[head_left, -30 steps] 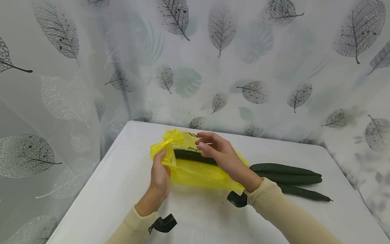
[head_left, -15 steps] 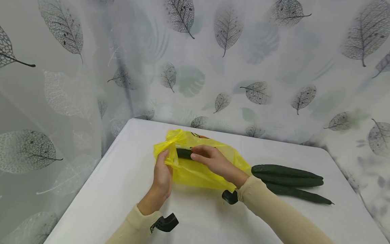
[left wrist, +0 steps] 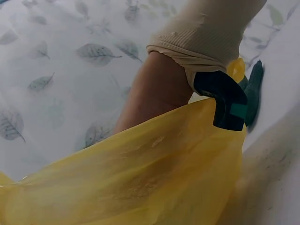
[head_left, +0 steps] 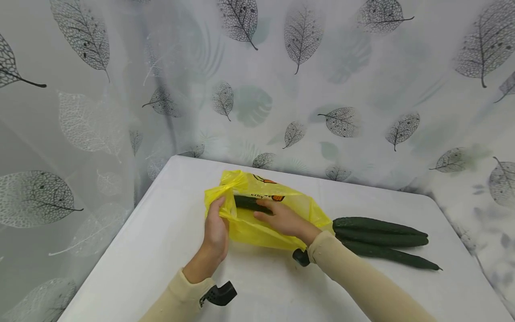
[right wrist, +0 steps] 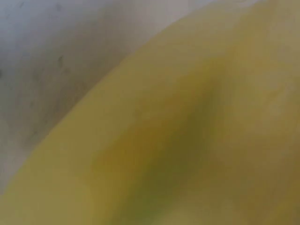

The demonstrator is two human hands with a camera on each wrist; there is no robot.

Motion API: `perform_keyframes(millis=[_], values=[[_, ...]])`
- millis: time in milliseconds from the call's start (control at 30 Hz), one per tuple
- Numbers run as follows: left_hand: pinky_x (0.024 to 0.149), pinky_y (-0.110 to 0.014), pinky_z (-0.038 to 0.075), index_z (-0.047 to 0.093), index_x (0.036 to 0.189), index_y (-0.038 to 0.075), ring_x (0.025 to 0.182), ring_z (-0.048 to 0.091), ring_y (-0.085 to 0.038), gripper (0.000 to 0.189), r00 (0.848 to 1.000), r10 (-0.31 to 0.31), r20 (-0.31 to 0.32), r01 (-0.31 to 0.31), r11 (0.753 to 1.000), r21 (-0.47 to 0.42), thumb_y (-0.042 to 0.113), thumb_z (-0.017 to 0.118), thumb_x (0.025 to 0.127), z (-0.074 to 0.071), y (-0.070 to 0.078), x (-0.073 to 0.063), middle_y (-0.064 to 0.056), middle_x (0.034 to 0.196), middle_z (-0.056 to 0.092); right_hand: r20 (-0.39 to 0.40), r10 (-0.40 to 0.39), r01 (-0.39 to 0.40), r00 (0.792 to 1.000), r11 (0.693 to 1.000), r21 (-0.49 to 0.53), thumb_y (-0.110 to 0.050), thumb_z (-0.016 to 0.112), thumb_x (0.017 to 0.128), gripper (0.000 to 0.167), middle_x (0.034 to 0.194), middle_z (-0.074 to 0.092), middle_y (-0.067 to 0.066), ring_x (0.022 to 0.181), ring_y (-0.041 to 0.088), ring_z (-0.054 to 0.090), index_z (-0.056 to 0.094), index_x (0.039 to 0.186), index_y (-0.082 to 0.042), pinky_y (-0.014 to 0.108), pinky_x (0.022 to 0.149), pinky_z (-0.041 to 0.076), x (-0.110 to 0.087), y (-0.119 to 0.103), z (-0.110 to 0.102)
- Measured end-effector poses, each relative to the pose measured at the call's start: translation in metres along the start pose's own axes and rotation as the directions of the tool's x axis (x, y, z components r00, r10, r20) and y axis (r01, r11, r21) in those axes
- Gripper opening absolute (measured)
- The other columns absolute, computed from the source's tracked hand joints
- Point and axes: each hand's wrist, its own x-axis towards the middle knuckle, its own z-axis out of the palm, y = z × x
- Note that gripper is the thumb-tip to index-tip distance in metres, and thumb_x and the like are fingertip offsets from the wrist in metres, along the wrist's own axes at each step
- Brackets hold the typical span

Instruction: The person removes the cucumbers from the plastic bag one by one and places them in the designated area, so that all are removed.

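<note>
My left hand [head_left: 216, 230] grips the bunched left end of a yellow plastic bag [head_left: 261, 232], with the thumb over the film. Inside the bag's wide mouth lies a long dark green cucumber [head_left: 245, 202], its right part hidden under my right hand. My right hand [head_left: 285, 219] reaches into the mouth from the right, fingers extended over the cucumber and touching its upper side, thumb apart and lower. Yellow film [left wrist: 154, 168] hides that hand in the left wrist view. The right wrist view is filled by blurred film [right wrist: 140, 131] with a dark green streak behind it.
Three more cucumbers [head_left: 380, 230] lie together on the white table [head_left: 161, 250], just right of the bag. A leaf-printed curtain [head_left: 297, 89] hangs behind the table and along its left side. A black wrist camera [head_left: 221, 294] sits on the left sleeve.
My right hand has come down from above the bag onto the cucumber, then shifted slightly lower and right, uncovering more of it. My left hand keeps its hold on the bag.
</note>
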Motion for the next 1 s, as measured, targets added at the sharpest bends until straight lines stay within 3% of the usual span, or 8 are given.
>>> perform_keyframes(millis=[333,567,833,1000], values=[[0.118,-0.041,0.02,0.026,0.151,0.011,0.137,0.032,-0.022,0.05,1.0,0.016,0.016,-0.016,1.0,0.0,0.032,0.023,0.106,0.0015,-0.0011,0.0001,-0.014,0.153,0.028,0.022,-0.064,0.067,0.998,0.986,-0.154,-0.035,0.053,0.105,0.063,0.158,0.032,0.023,0.146,0.036,0.03,0.037,0.154,0.002,0.049,0.118,0.025,0.001,0.0085,0.0042],[0.118,-0.041,0.02,0.024,0.153,0.011,0.138,0.031,-0.022,0.052,1.0,0.007,0.007,-0.007,1.0,0.008,0.033,0.025,0.106,0.0015,-0.0018,0.0003,-0.013,0.154,0.027,0.03,-0.038,0.045,0.999,0.966,-0.256,-0.04,0.052,0.105,0.068,0.161,0.024,0.025,0.149,0.037,0.023,0.034,0.154,0.003,0.048,0.12,0.021,-0.0007,0.0095,0.0065],[0.119,-0.043,0.018,0.023,0.154,0.009,0.139,0.03,-0.023,0.054,1.0,0.012,0.016,-0.012,1.0,0.012,0.034,0.025,0.106,-0.0003,-0.0046,0.0014,-0.013,0.154,0.028,-0.015,-0.085,0.073,0.996,0.923,-0.378,-0.038,0.058,0.103,0.067,0.156,0.035,0.025,0.144,0.04,0.033,0.039,0.151,0.005,0.051,0.116,0.028,-0.0032,0.0095,0.0075],[0.118,-0.043,0.019,0.024,0.154,0.009,0.14,0.03,-0.023,0.054,1.0,0.008,0.013,-0.008,1.0,0.0,0.034,0.025,0.106,-0.0009,-0.005,0.0014,-0.008,0.152,0.031,-0.035,-0.066,0.048,0.997,0.925,-0.377,-0.04,0.06,0.101,0.067,0.153,0.039,0.025,0.139,0.041,0.039,0.042,0.152,0.0,0.052,0.114,0.032,-0.0039,0.0091,0.0078]])
